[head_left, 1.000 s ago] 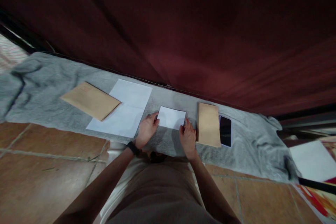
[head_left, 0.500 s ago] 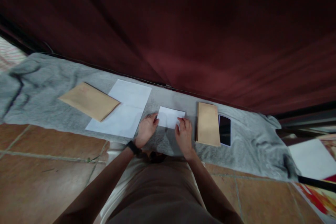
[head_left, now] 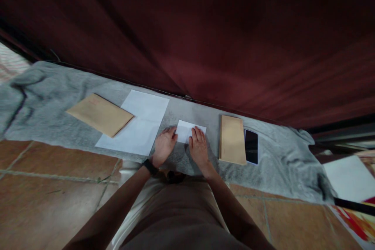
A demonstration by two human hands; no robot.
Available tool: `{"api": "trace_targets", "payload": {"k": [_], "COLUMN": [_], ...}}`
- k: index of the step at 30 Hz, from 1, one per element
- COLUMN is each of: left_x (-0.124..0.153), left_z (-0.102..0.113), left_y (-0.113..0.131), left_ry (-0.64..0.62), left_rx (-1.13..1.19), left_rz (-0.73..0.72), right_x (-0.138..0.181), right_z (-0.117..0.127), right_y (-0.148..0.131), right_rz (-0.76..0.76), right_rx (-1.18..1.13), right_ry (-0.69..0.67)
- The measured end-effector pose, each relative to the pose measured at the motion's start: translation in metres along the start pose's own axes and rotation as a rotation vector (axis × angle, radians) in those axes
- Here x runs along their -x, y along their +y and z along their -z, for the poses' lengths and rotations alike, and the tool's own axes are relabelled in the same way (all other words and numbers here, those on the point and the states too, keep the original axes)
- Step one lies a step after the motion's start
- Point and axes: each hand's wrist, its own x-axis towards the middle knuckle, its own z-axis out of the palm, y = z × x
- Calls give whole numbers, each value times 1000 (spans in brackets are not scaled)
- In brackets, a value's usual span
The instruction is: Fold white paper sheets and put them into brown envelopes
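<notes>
We're resting the right hand (head_left: 199, 148), fingers extended, gripping nothing, on the small paper (head_left: 183, 130), lying between big sheet (head_left: 143, 125) and right envelope (head_left: 233, 140). Left hand (head_left: 164, 146) is sitting half-curled at the paper's left edge; can't tell if pinching. We're wanting light, even pressure, left side steady.

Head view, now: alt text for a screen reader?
A person's right hand rests on the right half of a small white paper on gray cloth; the left hand is at its left edge. Left lies a brown envelope partly over a larger white sheet; right, a second brown envelope beside a phone.
</notes>
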Motion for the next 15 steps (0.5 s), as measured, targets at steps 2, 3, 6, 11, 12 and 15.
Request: {"api": "trace_targets", "payload": {"k": [2,3,6,11,12,15], "left_x": [2,2,-2,-11,-12,-11], "left_z": [-4,-7,-23,-45,-47,-51], "left_y": [4,7,18,32,32,29], "left_ry": [89,129,162,88,87,91], "left_rx": [-28,-28,6,-38,-53,-92], "left_rz": [-81,-143,-363,-478,-473,-485], "right_x": [0,0,2,-2,-5,-17], "right_z": [-1,-2,-4,-4,-4,-3], "right_y": [0,-1,0,7,8,8], "right_rz": [5,6,14,-57,-97,-205], "right_rx": [4,7,-1,-156,-206,-340], "right_ry": [8,12,13,27,39,75]}}
